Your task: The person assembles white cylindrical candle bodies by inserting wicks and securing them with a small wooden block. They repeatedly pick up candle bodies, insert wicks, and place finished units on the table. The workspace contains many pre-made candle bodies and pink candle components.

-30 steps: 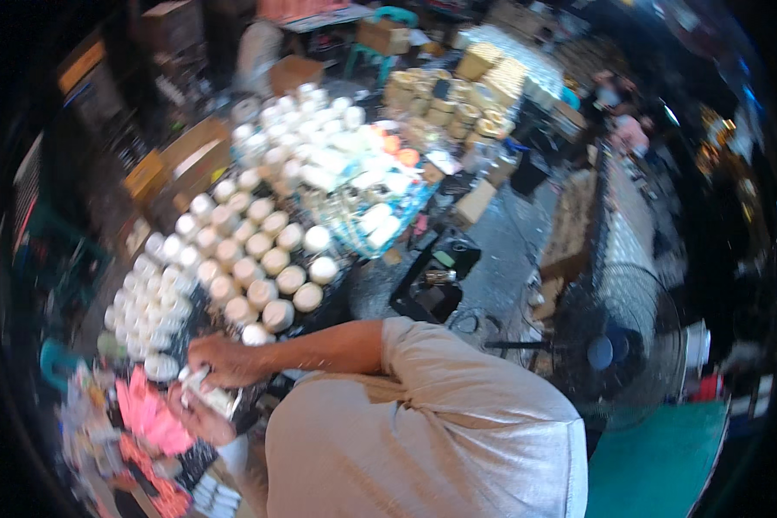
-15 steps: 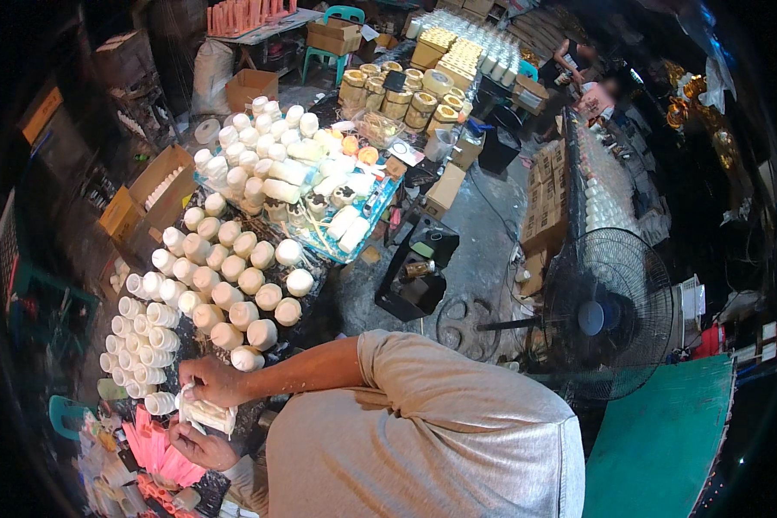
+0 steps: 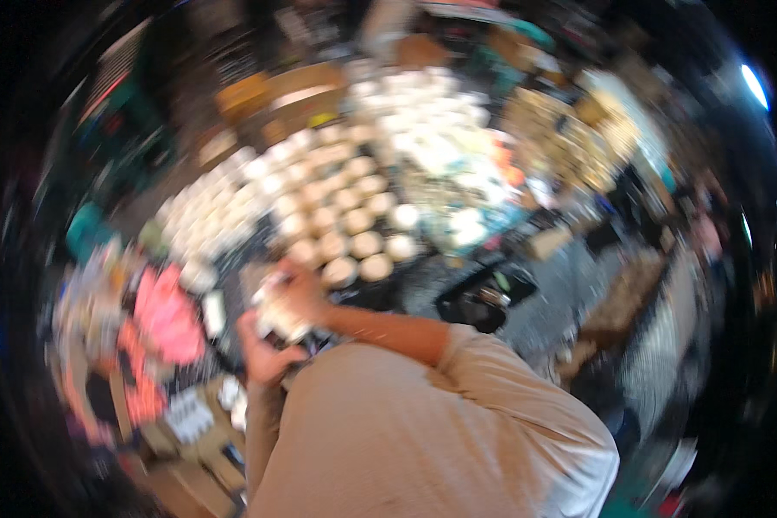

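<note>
Motion smears the picture. A short white piece (image 3: 278,321), its kind too blurred to tell, is between my two hands at the near edge of the worktable. My right hand (image 3: 300,293) reaches across from the right and closes over its upper side. Below it, my left hand (image 3: 264,354) cups the piece, thumb out along the lower side. Just beyond my hands stand rows of round cream-topped pieces (image 3: 354,221). To their left are rows of smaller white cup-like pieces (image 3: 216,207).
Pink sheets (image 3: 169,318) lie left of my hands, near cardboard (image 3: 200,483). Farther back, white pieces crowd a blue sheet (image 3: 502,223). An open cardboard box (image 3: 306,86) stands behind the rows. A black bin (image 3: 457,306) is on the floor to the right.
The view has swung left, so the scene has shifted and turned in the picture and is blurred. Both hands stay at the white piece, now closer to my body.
</note>
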Tool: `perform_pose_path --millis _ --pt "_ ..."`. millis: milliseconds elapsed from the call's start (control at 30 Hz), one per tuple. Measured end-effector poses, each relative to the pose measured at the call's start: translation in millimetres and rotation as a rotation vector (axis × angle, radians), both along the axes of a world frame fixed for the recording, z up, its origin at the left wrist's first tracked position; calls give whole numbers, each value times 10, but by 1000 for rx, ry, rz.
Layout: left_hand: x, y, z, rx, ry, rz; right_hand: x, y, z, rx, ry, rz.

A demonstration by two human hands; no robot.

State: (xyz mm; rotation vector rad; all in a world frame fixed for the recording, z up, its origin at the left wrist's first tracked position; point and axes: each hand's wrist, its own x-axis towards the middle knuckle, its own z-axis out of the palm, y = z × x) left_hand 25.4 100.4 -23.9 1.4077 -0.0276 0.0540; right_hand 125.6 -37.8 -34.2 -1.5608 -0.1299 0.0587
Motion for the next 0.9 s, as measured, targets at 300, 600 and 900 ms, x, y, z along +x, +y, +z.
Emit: perform_pose_path --millis 300,600,900 --pt "-112 -102 415 389 48 216 -57 -280 438 15 250 407" --pt "-167 23 769 257 119 126 -61 -556 984 150 481 907" --pt "-113 126 831 -197 167 -35 55 -522 1042 160 364 920"
